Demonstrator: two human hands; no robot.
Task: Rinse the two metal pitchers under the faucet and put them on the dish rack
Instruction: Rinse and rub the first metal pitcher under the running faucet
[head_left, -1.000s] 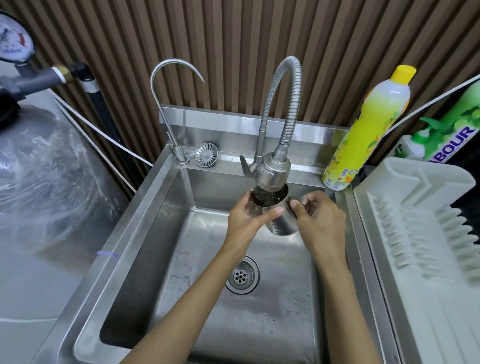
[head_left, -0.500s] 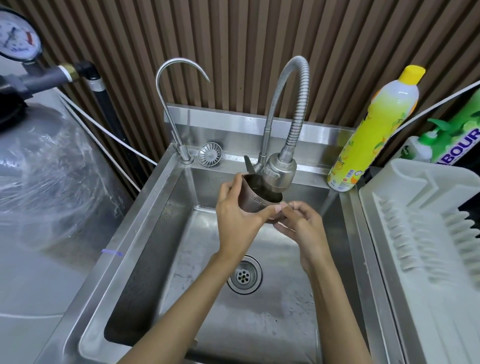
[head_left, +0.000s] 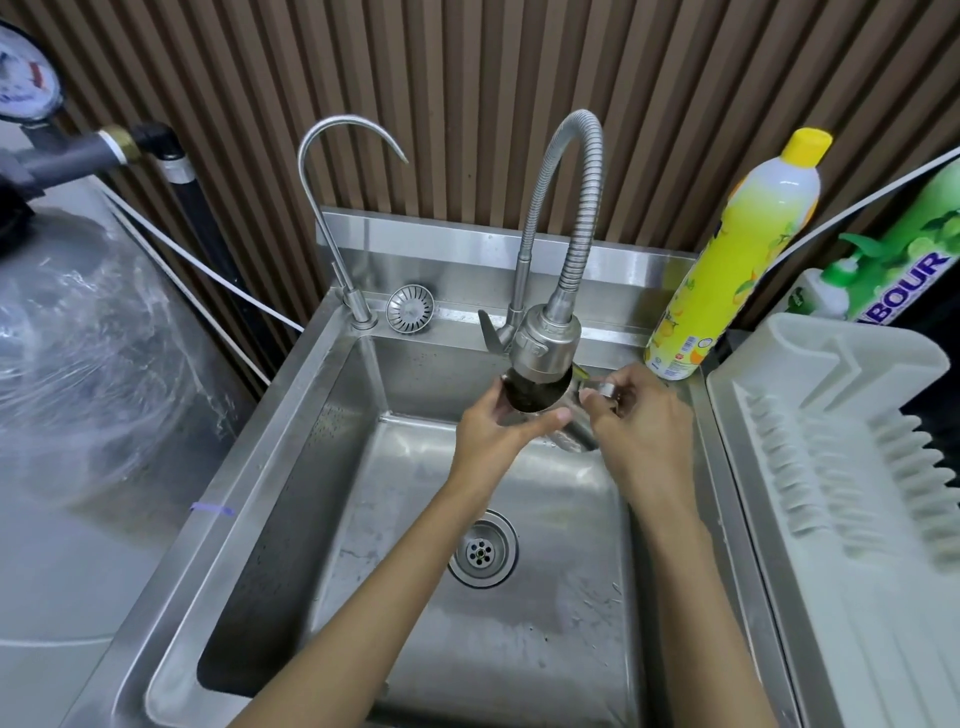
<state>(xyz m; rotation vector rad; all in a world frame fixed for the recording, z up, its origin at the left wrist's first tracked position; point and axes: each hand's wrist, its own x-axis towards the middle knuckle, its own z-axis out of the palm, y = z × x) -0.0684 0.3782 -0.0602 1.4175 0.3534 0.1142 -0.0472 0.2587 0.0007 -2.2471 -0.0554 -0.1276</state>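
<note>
A small metal pitcher (head_left: 569, 431) is held over the sink basin (head_left: 311, 467), its dark mouth right under the head of the flexible faucet (head_left: 545, 340). My left hand (head_left: 493, 431) grips the pitcher's body from the left, thumb across its front. My right hand (head_left: 639, 421) pinches the handle on the right side. The faucet head hides part of the rim. I see only one pitcher. The white dish rack (head_left: 841, 452) stands to the right of the sink with nothing on it.
A thin gooseneck tap (head_left: 332, 208) and a loose strainer cap (head_left: 410, 308) sit on the sink's back ledge. A yellow dish soap bottle (head_left: 727, 260) and a green refill pack (head_left: 904, 270) stand at the back right. A plastic-wrapped tank (head_left: 88, 332) fills the left. The drain (head_left: 483, 555) is open.
The pitcher was tilted leftward half a second ago; now it is back upright under the faucet head, with my right hand moved up and right onto the handle.
</note>
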